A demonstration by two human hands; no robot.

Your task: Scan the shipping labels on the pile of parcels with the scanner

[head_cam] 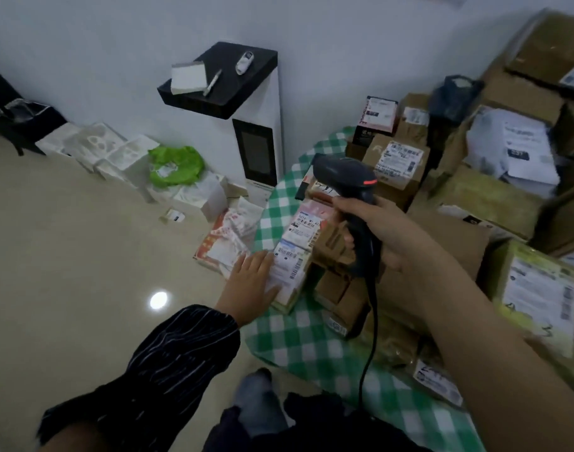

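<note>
Right grip (377,230) clasped scanner (344,172) handle; long axis near upright, nose pointed left; left grip (249,282) flat, fingers straight, touched labelled parcel (292,259).

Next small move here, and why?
Probably tilt the scanner in the right hand down toward the label on the small parcel that the left hand rests on; the label faces up and the scanner is raised clear of it.

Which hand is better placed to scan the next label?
Right. The right hand grips the scanner, held over the labelled parcel; the left hand lies flat on that parcel, apparently steadying it.
</note>
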